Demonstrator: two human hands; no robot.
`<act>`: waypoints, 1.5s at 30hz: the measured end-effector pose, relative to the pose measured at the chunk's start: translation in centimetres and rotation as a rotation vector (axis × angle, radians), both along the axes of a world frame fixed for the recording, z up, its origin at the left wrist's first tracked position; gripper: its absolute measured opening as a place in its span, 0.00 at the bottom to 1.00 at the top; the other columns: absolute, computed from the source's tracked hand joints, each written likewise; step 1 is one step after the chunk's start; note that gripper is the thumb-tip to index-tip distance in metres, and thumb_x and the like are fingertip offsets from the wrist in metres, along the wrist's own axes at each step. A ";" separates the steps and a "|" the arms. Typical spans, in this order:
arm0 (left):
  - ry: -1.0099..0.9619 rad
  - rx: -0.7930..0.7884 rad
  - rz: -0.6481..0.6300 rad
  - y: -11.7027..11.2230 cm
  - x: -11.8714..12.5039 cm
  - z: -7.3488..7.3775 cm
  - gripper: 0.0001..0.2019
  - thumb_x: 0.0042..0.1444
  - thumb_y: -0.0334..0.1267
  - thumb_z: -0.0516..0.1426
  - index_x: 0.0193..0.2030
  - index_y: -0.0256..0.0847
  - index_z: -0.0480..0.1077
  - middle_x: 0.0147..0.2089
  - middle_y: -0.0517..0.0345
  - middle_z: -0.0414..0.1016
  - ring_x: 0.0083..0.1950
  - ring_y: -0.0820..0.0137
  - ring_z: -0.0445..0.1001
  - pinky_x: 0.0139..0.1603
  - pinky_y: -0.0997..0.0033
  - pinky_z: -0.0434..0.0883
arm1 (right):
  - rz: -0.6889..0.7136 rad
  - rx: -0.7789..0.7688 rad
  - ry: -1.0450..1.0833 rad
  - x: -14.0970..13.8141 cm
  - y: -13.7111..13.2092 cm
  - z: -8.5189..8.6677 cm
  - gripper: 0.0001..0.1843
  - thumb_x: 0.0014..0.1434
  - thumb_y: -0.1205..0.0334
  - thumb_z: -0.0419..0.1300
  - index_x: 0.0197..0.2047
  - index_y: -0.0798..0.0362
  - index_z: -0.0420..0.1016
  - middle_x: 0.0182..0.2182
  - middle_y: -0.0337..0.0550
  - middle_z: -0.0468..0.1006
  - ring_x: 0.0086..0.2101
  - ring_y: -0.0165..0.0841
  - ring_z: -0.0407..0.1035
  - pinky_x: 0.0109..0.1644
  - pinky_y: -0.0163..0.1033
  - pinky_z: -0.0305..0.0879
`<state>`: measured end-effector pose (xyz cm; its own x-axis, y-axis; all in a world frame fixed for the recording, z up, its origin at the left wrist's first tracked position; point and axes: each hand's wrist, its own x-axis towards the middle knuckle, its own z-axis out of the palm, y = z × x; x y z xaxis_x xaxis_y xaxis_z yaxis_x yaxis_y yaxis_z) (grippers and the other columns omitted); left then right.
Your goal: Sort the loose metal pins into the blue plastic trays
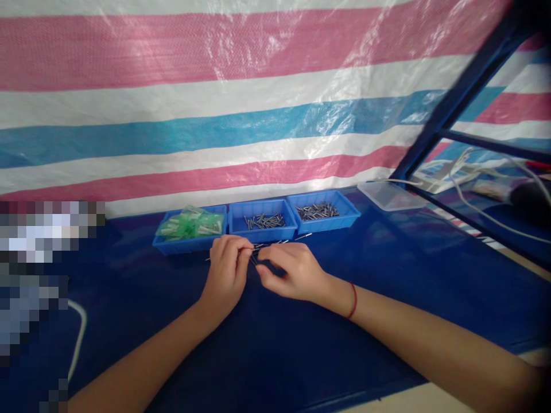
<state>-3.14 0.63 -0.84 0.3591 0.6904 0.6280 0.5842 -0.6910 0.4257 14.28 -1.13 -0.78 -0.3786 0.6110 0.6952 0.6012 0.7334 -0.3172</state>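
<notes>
Just in front of the blue bins, my left hand is closed, with thumb and forefinger pinched on a thin metal pin. My right hand is beside it, its fingers curved and a gap showing between thumb and forefinger. Its fingertips are close to the pins at the left fingertips; whether they touch is too small to tell. A few more loose pins lie on the dark blue table behind my hands. The exact kind of these slim pieces is unclear.
The left blue bin holds green-tinted plastic bags. The middle bin and right bin hold metal pins. A clear plastic lid or tray, a dark metal frame and white cables are right. Striped sheeting hangs behind.
</notes>
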 end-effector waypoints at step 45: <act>-0.285 -0.458 -0.103 -0.9 -1.2 0.1 0.11 0.66 0.41 0.47 0.41 0.39 0.67 0.28 0.62 0.71 0.29 0.74 0.72 0.34 0.74 0.68 | 0.143 -0.271 0.076 0.0 0.6 -0.8 0.04 0.59 0.65 0.58 0.39 0.53 0.69 0.31 0.41 0.74 0.27 0.28 0.65 0.32 0.35 0.62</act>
<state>-4.34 -0.24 -0.71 0.2986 0.8863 0.3541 0.3410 -0.4456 0.8277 14.30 -0.58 -1.58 -0.4274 0.7222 0.5437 0.4651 0.6914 -0.5528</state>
